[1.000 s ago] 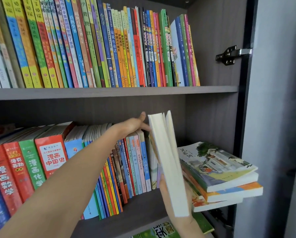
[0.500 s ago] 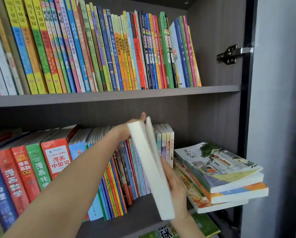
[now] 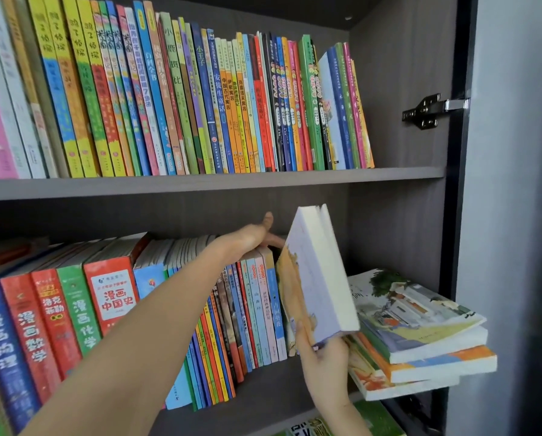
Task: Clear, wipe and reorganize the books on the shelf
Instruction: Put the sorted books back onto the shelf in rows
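On the lower shelf (image 3: 263, 394) a row of standing books (image 3: 257, 309) fills the left and middle. My left hand (image 3: 247, 240) rests on the tops of the row's right end, fingers stretched out and thumb raised. My right hand (image 3: 323, 360) grips the lower edge of two or three thin books with a lavender cover (image 3: 316, 278). These held books are tilted, top leaning left, just right of the row and in front of a flat stack of books (image 3: 420, 328).
The upper shelf (image 3: 200, 180) is packed with upright colourful books (image 3: 184, 99). The cabinet side wall (image 3: 398, 221) and a door hinge (image 3: 426, 110) lie to the right. More books (image 3: 376, 420) show below the lower shelf.
The held books have swung right and away from the row, so their lavender cover now faces me. My left hand has stayed on the tops of the row.
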`<state>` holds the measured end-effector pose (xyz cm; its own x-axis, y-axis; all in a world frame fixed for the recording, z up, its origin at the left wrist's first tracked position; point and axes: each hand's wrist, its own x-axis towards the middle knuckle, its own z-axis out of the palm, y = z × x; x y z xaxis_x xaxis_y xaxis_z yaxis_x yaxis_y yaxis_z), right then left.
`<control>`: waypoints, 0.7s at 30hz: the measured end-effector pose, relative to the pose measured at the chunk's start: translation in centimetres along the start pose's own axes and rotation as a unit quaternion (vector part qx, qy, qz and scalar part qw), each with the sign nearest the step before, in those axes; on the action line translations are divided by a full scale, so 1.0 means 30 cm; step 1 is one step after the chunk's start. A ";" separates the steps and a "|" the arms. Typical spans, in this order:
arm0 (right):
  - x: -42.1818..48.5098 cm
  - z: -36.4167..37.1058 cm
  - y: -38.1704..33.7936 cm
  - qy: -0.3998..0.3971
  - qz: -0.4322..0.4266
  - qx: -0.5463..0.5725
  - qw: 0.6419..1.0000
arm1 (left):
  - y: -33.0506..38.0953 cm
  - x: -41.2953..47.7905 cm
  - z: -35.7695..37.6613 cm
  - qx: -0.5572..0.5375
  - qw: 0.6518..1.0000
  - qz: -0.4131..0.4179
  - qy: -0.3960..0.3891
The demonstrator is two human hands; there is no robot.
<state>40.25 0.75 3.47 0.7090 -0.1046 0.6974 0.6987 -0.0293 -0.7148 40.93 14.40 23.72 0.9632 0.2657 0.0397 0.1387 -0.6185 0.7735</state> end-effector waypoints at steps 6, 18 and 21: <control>-0.005 0.023 -0.010 -0.064 0.046 -0.083 0.993 | 0.023 -0.006 0.010 -0.007 1.000 -0.008 0.019; 0.161 0.121 -0.048 -0.224 0.116 -0.300 0.920 | -0.002 -0.034 0.011 -0.025 0.977 0.125 0.169; 0.177 0.132 -0.049 -0.252 0.142 -0.316 0.904 | -0.015 -0.064 0.008 0.052 0.977 0.192 0.076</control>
<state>43.37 4.18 8.43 0.9160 0.2648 0.3015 0.4004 -0.6504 -0.6455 39.06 13.99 23.15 0.9045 0.1013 0.4143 -0.1963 -0.7636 0.6151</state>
